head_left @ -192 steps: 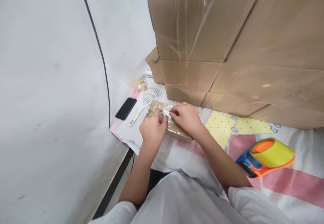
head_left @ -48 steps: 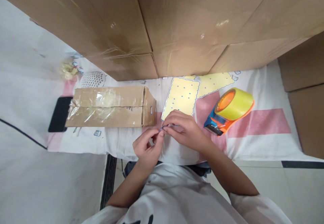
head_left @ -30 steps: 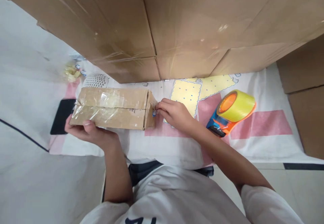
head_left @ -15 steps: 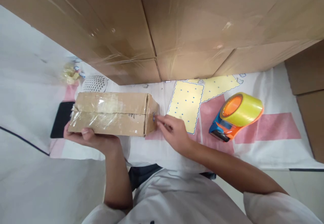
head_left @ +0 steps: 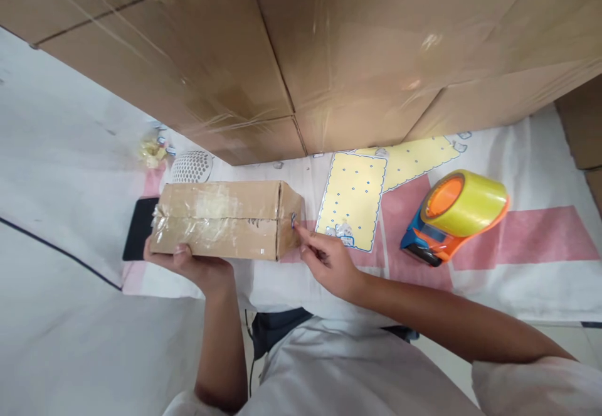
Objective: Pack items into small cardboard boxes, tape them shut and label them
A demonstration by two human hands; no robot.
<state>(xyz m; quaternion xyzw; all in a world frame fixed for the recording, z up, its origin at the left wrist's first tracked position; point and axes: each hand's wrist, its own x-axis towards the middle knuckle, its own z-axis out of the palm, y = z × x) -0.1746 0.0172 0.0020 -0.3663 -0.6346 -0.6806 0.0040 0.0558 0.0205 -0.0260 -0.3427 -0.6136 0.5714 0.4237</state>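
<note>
The taped cardboard box (head_left: 226, 220) lies on the patterned cloth (head_left: 517, 265). The left hand (head_left: 197, 265) grips its near-left edge, fingers hidden beneath. The right hand (head_left: 329, 262) presses a fingertip on a small sticker (head_left: 293, 220), too small to read, at the box's right end. The phone (head_left: 139, 237) is partly hidden behind the box.

Left hand (head_left: 195, 265) gripping taped cardboard box (head_left: 221, 220) from below; right hand (head_left: 327, 262) fingertip touching small sticker (head_left: 294, 220) on box's right end; tape dispenser (head_left: 454, 215) well right of box.

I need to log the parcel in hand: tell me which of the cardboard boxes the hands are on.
The small taped box lying on the cloth, gripped by the left hand and fingertip-touched by the right hand; the big boxes stand stacked behind, untouched.
</note>
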